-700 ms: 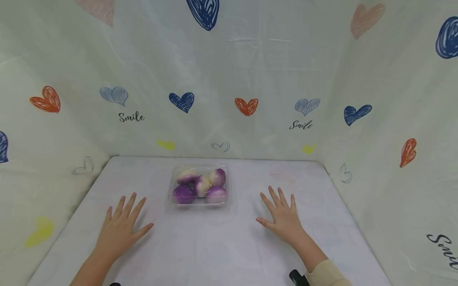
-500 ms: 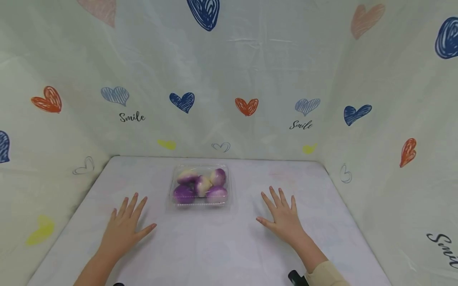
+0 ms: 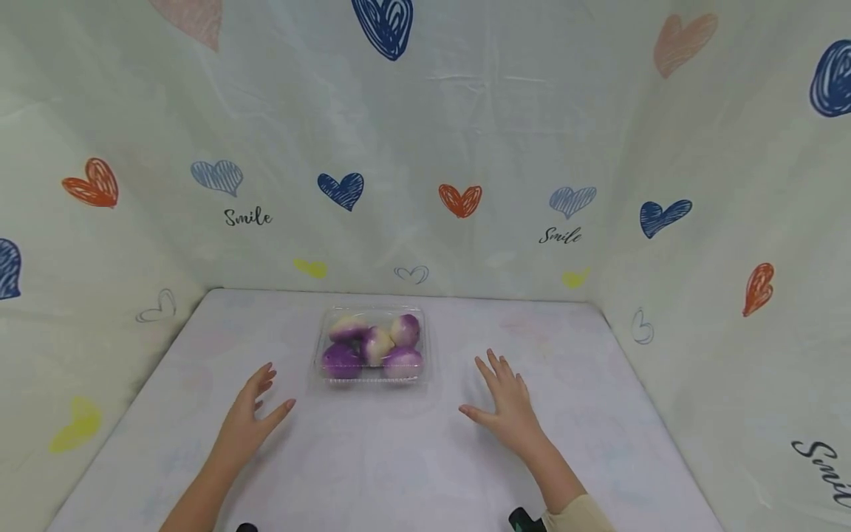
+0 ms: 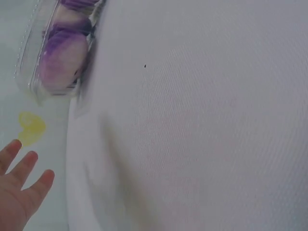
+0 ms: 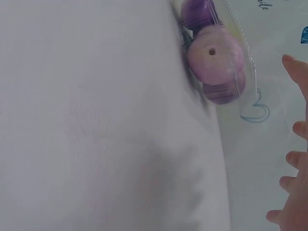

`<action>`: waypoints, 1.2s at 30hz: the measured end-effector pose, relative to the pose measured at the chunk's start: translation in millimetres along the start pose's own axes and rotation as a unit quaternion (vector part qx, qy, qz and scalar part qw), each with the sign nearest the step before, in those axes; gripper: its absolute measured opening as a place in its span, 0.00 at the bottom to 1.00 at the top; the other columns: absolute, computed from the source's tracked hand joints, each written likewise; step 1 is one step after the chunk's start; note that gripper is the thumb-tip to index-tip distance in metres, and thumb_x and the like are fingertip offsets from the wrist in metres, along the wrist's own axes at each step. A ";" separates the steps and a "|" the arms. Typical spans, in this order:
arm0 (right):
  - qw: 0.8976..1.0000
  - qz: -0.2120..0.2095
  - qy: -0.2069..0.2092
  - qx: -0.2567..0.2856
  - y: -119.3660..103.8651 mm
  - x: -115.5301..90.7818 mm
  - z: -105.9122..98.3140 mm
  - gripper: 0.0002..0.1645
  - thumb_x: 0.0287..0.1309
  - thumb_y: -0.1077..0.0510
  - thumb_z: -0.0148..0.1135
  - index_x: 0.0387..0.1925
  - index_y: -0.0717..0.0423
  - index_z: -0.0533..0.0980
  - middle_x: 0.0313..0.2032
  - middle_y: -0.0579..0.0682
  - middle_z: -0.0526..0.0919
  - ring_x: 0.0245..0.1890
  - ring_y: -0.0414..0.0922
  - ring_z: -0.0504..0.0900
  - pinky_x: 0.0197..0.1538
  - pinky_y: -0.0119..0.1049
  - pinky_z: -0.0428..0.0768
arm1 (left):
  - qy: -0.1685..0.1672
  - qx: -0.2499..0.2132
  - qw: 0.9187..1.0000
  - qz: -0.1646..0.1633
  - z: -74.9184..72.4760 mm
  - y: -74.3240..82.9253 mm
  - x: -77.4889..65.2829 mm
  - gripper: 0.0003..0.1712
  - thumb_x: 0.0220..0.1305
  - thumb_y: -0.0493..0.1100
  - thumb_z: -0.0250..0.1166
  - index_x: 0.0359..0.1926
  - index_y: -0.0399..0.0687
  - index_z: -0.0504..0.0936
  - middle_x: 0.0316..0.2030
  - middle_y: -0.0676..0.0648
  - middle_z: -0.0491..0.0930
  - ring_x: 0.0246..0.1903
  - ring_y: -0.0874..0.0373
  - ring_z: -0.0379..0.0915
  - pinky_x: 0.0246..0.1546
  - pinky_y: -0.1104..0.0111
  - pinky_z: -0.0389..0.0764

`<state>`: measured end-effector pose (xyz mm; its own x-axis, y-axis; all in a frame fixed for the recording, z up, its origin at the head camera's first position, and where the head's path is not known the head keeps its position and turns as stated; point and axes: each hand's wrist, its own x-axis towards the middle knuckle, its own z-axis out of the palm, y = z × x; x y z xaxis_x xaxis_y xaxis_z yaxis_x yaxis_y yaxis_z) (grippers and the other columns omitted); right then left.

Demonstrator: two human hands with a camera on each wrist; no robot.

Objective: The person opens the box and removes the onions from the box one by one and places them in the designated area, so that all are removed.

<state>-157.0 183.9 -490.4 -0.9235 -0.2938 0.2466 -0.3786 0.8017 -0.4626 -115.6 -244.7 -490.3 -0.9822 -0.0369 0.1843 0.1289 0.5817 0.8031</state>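
Note:
A clear plastic clamshell box (image 3: 428, 347) stands toward the back of the table, left of centre, with its lid down. Inside lie several round purple-and-white vegetables (image 3: 342, 362) that look like turnips. My left hand (image 3: 242, 428) hovers to the front left of the box, thumb apart from loosely bent fingers, holding nothing. On the other side, my right hand (image 3: 508, 417) hangs above the table with fingers spread and nothing in it. Neither hand touches the box. The left wrist view has one end of the box (image 4: 36, 72) in it; the right wrist view has the opposite end (image 5: 240, 53).
A white cloth covers the table (image 3: 392, 473). Pale curtains (image 3: 425, 133) printed with hearts and the word Smile rise behind it and along both sides. Dark wrist devices (image 3: 525, 520) show near the bottom edge, and the right arm wears a beige sleeve (image 3: 580, 516).
Both hands have moved inward, toward the box. The left hand has turned sideways and its fingers have bent a little. The box stays where it was.

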 end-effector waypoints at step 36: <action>0.952 -0.038 -0.004 0.302 -74.8 11.9 34.7 0.38 0.54 0.55 0.73 0.66 0.53 0.69 0.64 0.47 0.69 0.66 0.50 0.65 0.65 0.56 0.62 | -0.036 -0.139 0.989 -0.042 40.0 8.3 4.9 0.38 0.64 0.37 0.66 0.70 0.34 0.58 0.57 0.30 0.72 0.54 0.39 0.73 0.55 0.54 0.73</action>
<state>-141.8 102.3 -482.4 -0.8915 -0.3449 0.2937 -0.4086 0.3322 -0.8501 -124.9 -207.6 -505.3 -0.9969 -0.0130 0.0776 0.0688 0.3333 0.9403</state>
